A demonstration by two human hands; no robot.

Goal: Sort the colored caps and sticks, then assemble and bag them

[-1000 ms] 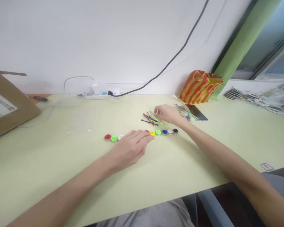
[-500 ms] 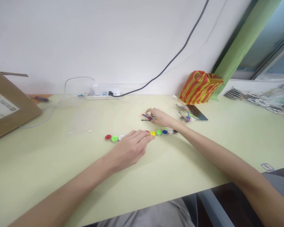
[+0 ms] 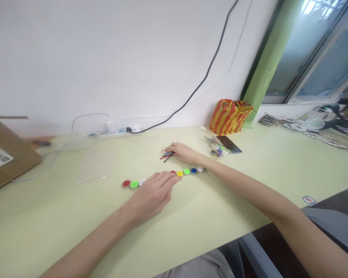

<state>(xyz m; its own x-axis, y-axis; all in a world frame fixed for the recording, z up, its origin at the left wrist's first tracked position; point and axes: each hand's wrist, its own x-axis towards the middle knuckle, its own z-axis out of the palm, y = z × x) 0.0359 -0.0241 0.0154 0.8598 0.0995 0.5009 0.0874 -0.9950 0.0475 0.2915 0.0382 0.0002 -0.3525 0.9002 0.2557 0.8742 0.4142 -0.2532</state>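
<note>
A row of small round pieces with coloured tops runs across the table: a red one [image 3: 126, 184] and a green one [image 3: 134, 185] at its left end, a yellow one [image 3: 179, 173] and a blue one [image 3: 193, 171] farther right. My left hand [image 3: 153, 193] lies over the middle of this row, fingers stretched out, hiding some pieces. Behind the row, my right hand [image 3: 184, 152] has its fingers closed on a small bunch of coloured arrow-shaped pointers [image 3: 166, 155]. Their tips fan out to the left, black and red among them.
A clear bag of small coloured parts [image 3: 219, 148] lies beside a dark phone [image 3: 229, 144]. Behind stand a striped bag [image 3: 230, 116] and a power strip [image 3: 118, 133]. A cardboard box [image 3: 11, 158] is at left, with a clear plastic sheet [image 3: 91, 166] nearby. Disc-shaped parts [image 3: 291, 125] lie far right.
The view has turned a little to the right and up. In my right hand the pointers now fan out to the lower left. My left hand stays over the row.
</note>
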